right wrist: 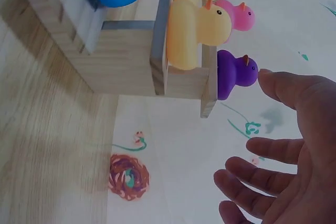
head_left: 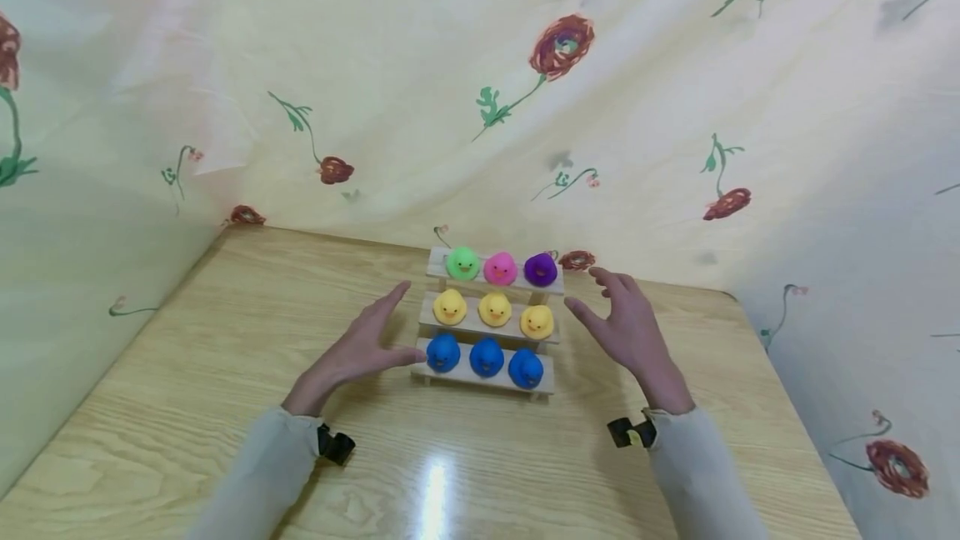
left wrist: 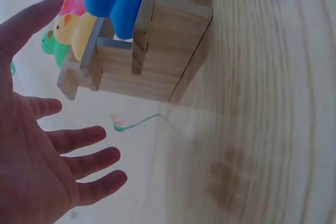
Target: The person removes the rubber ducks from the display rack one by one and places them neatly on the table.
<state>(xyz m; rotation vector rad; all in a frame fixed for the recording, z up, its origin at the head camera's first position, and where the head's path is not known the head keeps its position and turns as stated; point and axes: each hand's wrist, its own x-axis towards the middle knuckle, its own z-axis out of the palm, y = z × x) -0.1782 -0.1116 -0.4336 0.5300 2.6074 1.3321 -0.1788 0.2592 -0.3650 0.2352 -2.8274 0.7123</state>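
A three-step wooden rack (head_left: 487,325) stands on the table with rubber ducks in three rows. On the top step sit a green duck (head_left: 462,263), a pink duck (head_left: 500,269) and a purple duck (head_left: 540,270). Three yellow ducks (head_left: 495,309) fill the middle step, and three blue ducks (head_left: 487,357) the bottom one. My left hand (head_left: 365,346) is held beside the rack's left side, fingers spread, holding nothing. Off the right side, my right hand (head_left: 628,322) hovers with fingers apart and holds nothing; its thumb is nearest the purple duck in the right wrist view.
The rack rests on a light wood-grain table (head_left: 360,457). Behind and at both sides hangs a pale cloth (head_left: 420,90) printed with red flowers, close behind the rack. Dark wrist-worn cameras (head_left: 335,446) sit on straps at both cuffs.
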